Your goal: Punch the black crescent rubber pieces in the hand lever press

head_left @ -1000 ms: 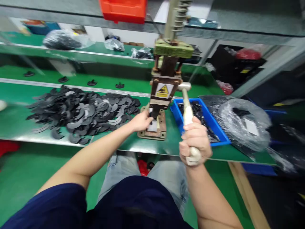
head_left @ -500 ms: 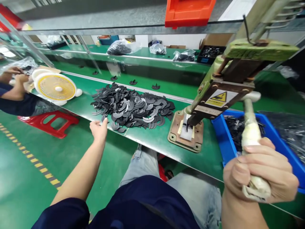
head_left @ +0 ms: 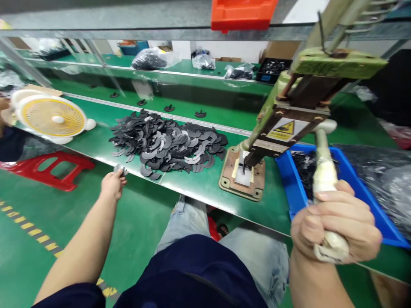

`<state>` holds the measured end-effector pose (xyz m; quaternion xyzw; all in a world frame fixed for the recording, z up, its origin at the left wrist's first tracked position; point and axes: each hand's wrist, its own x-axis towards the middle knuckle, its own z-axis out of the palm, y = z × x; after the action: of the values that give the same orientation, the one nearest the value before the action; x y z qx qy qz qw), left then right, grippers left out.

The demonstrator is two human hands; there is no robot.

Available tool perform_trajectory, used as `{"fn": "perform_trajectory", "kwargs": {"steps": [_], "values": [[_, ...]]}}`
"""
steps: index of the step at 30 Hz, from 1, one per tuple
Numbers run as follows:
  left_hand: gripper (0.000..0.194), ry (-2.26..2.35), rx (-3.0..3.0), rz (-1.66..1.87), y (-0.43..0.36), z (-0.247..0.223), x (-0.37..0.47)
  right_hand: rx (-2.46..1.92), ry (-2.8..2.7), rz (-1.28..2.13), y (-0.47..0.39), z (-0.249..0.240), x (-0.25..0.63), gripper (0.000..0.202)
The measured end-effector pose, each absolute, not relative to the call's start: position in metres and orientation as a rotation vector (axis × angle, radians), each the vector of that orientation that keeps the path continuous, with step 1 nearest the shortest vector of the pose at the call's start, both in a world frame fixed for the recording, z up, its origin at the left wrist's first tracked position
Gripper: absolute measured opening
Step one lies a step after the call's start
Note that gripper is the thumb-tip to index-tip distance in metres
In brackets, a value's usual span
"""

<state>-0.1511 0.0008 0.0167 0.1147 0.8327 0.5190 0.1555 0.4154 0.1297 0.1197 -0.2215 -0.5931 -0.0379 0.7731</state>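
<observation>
My left hand (head_left: 113, 185) pinches a small dark curved piece (head_left: 120, 169) just off the front edge of the bench. To its right lies a broad heap of black and grey curved pieces (head_left: 167, 143) on the green bench top (head_left: 189, 188). My right hand (head_left: 337, 222) is wrapped round the taped lever handle (head_left: 324, 167) of a hand press (head_left: 282, 115). Under the press ram, a light metal block (head_left: 243, 174) sits on the brown base plate (head_left: 224, 182); the ram's tip is close above it, and whether they touch I cannot tell.
A blue bin (head_left: 290, 184) of dark parts stands right of the press. At the left are a white and yellow fan (head_left: 54, 117), a red stool (head_left: 54, 171) and a co-worker's sleeve (head_left: 13, 143). An orange bin (head_left: 244, 15) hangs overhead. Several black pieces (head_left: 169, 108) line the back strip.
My left hand has moved from the heap's near-left edge outward and toward me, with a curved piece now showing in its fingers. My right hand stays on the lever. The view has turned slightly.
</observation>
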Motion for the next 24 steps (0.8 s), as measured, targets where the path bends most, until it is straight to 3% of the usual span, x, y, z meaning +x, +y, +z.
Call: {"fn": "perform_trajectory", "kwargs": {"steps": [4,13,24], "values": [[0.036,2.039,0.482,1.583,0.003,0.040,-0.122,-0.512,-1.406,-0.005,0.115,0.127,0.413,0.029],[0.048,1.321,1.149,0.933,0.108,0.079,0.070,-0.591,-1.510,-0.031,0.103,0.133,0.414,0.018],[0.034,1.259,1.377,0.828,0.205,0.067,0.150,-0.569,-1.491,-0.025,0.103,0.133,0.411,0.018]]}}
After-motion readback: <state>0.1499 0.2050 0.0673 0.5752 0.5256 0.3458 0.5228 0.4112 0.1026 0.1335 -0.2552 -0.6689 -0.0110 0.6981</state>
